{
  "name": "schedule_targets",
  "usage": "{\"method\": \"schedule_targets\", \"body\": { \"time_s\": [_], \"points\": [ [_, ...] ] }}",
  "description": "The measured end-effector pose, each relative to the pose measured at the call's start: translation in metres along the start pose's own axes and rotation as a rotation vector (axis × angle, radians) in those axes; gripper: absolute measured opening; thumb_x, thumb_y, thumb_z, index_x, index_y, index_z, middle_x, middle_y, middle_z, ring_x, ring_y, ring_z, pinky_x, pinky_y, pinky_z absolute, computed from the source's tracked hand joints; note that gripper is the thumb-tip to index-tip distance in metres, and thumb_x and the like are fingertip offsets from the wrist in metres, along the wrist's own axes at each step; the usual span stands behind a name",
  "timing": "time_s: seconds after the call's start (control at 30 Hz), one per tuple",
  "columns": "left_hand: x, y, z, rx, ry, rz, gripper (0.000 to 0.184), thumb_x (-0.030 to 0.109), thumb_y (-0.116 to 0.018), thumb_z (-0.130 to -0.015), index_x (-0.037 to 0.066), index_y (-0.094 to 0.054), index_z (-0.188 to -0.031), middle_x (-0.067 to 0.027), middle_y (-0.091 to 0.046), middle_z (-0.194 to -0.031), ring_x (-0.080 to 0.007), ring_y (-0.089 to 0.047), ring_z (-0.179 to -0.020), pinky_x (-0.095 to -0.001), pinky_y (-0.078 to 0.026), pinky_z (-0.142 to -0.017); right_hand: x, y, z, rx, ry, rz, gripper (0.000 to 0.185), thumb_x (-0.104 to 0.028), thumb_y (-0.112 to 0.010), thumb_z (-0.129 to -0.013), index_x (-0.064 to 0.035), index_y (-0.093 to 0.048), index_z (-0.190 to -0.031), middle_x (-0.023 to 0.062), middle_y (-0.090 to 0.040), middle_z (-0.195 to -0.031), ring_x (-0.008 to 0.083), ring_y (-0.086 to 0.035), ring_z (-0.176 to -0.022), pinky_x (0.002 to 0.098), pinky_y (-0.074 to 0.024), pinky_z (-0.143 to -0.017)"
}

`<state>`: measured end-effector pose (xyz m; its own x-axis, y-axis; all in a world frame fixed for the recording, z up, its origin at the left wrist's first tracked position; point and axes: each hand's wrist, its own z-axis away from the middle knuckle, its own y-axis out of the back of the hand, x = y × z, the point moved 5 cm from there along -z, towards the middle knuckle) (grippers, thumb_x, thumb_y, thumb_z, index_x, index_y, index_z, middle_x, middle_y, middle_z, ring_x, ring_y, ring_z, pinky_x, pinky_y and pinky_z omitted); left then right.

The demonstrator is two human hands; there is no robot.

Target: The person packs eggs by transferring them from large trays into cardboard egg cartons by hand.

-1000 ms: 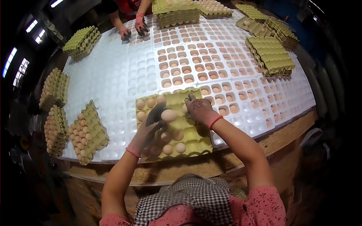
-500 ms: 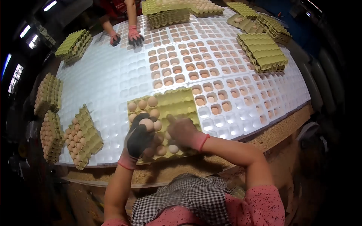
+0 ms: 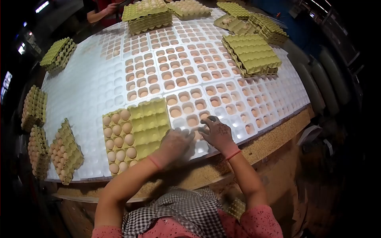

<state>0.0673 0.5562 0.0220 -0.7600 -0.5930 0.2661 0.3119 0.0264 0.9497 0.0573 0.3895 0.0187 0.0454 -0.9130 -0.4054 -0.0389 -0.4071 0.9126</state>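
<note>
Both hands, in thin dark-palmed gloves with pink cuffs, are low over a white foam tray [image 3: 201, 148] with square cells. Smeared by motion, my left hand [image 3: 176, 143] reaches over the tray's left cells; its fingertips are hard to make out. My right hand [image 3: 217, 134] is bent over the tray with thumb and fingers apart, beside an egg [image 3: 197, 135] that shows between the two hands. Several eggs [image 3: 188, 108] sit in the tray's far cells. Left of the hands lies a yellow-green egg carton [image 3: 151, 123], its left columns holding eggs [image 3: 119, 141] and its right part bare.
More foam trays [image 3: 141, 74] with eggs in their cells cover the table. Stacked cartons [image 3: 254, 55] stand at the right, another stack [image 3: 147, 23] at the back. Egg-filled cartons [image 3: 65, 152] lean at the left. A co-worker's arm [image 3: 104, 14] shows at the far edge.
Both hands have moved right from the egg carton to the foam tray. The egg that was in my left hand is no longer seen there. The view has shifted, and the co-worker's hands have left the trays.
</note>
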Motion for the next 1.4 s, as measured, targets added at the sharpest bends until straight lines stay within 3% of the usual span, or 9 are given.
{"method": "schedule_targets", "body": {
  "time_s": [0.17,0.43,0.57,0.77,0.87,0.97,1.1,1.23,1.4],
  "points": [
    [-0.018,0.049,0.016,0.196,0.156,0.079,0.042,0.024,-0.063,-0.088,0.007,-0.058,-0.126,-0.0136,-0.061,-0.118,-0.0298,-0.057,-0.113,-0.0427,-0.047,-0.095,-0.039,-0.024,-0.035,0.268,0.18,-0.573,0.033,-0.021,-0.068,-0.084,-0.0107,-0.059,-0.115,0.0173,-0.066,-0.102,0.0361,-0.065,-0.091,0.0439,-0.05,-0.081],
    [-0.119,0.095,0.212,0.729,0.629,0.291,0.038,0.008,-0.065,-0.086,0.002,-0.06,-0.123,-0.015,-0.067,-0.104,-0.0292,-0.067,-0.088,-0.0389,-0.054,-0.08,-0.147,-0.014,-0.012,0.187,0.664,-0.382,0.029,-0.026,-0.072,-0.081,-0.0122,-0.059,-0.103,0.0095,-0.057,-0.105,0.0292,-0.054,-0.103,0.0448,-0.0437,-0.09],
    [-0.065,0.052,0.225,0.391,0.413,0.047,0.05,0.014,-0.071,-0.08,0.004,-0.058,-0.127,-0.0149,-0.059,-0.113,-0.0317,-0.058,-0.106,-0.0414,-0.048,-0.092,-0.194,-0.098,0.037,-0.138,0.896,-0.087,0.038,-0.032,-0.074,-0.08,-0.0154,-0.064,-0.113,0.01,-0.057,-0.105,0.0296,-0.057,-0.103,0.0441,-0.0446,-0.093],
    [-0.058,0.003,0.224,0.313,0.282,-0.073,0.049,0.015,-0.071,-0.077,0.006,-0.059,-0.124,-0.0117,-0.058,-0.118,-0.0336,-0.057,-0.103,-0.0465,-0.047,-0.087,-0.182,-0.037,-0.008,-0.032,0.44,-0.849,0.029,-0.011,-0.071,-0.079,-0.0096,-0.063,-0.107,0.0128,-0.057,-0.107,0.0308,-0.064,-0.087,0.0375,-0.0557,-0.074],
    [-0.107,0.001,0.255,0.899,0.519,1.183,0.056,0.006,-0.068,-0.083,0.003,-0.048,-0.135,-0.0122,-0.054,-0.13,-0.0238,-0.056,-0.113,-0.0374,-0.049,-0.095,-0.228,-0.068,-0.01,-0.181,0.58,-0.304,0.033,-0.025,-0.074,-0.08,-0.0072,-0.06,-0.104,0.0123,-0.057,-0.107,0.0311,-0.065,-0.081,0.039,-0.0558,-0.068],
    [-0.146,0.032,0.289,1.096,0.607,1.2,0.035,0.025,-0.058,-0.098,0.001,-0.048,-0.123,-0.01,-0.054,-0.111,-0.0175,-0.058,-0.098,-0.0332,-0.052,-0.083,-0.236,-0.105,-0.022,-0.353,0.546,0.068,0.049,-0.039,-0.075,-0.079,-0.0083,-0.057,-0.112,0.0127,-0.058,-0.107,0.0319,-0.066,-0.085,0.0393,-0.0556,-0.07],
    [-0.182,0.009,0.291,0.891,0.702,1.344,0.021,0.021,-0.058,-0.097,0.002,-0.057,-0.106,-0.0086,-0.058,-0.107,-0.0147,-0.062,-0.078,-0.0276,-0.051,-0.072,-0.196,-0.078,-0.048,-0.092,0.355,-0.87,0.055,-0.03,-0.073,-0.081,-0.0091,-0.053,-0.128,0.015,-0.061,-0.117,0.0327,-0.065,-0.098,0.0425,-0.0537,-0.087],
    [-0.149,0.042,0.226,0.47,0.382,0.094,0.041,0.015,-0.067,-0.081,0.009,-0.062,-0.121,-0.0132,-0.06,-0.117,-0.0322,-0.062,-0.098,-0.0422,-0.052,-0.083,-0.234,-0.08,-0.056,-0.208,0.485,0.02,0.046,-0.036,-0.064,-0.089,-0.0159,-0.057,-0.13,0.0153,-0.059,-0.129,0.0254,-0.066,-0.098,0.0347,-0.0548,-0.075],
    [-0.152,0.029,0.182,0.262,0.253,-0.28,0.033,0.018,-0.067,-0.076,0.014,-0.066,-0.108,-0.0089,-0.062,-0.101,-0.0297,-0.062,-0.093,-0.0424,-0.052,-0.075,-0.256,-0.103,-0.057,-0.249,0.497,0.343,0.035,-0.028,-0.049,-0.095,-0.0223,-0.058,-0.128,0.0154,-0.052,-0.137,0.0295,-0.063,-0.1,0.0365,-0.052,-0.069]
  ]
}}
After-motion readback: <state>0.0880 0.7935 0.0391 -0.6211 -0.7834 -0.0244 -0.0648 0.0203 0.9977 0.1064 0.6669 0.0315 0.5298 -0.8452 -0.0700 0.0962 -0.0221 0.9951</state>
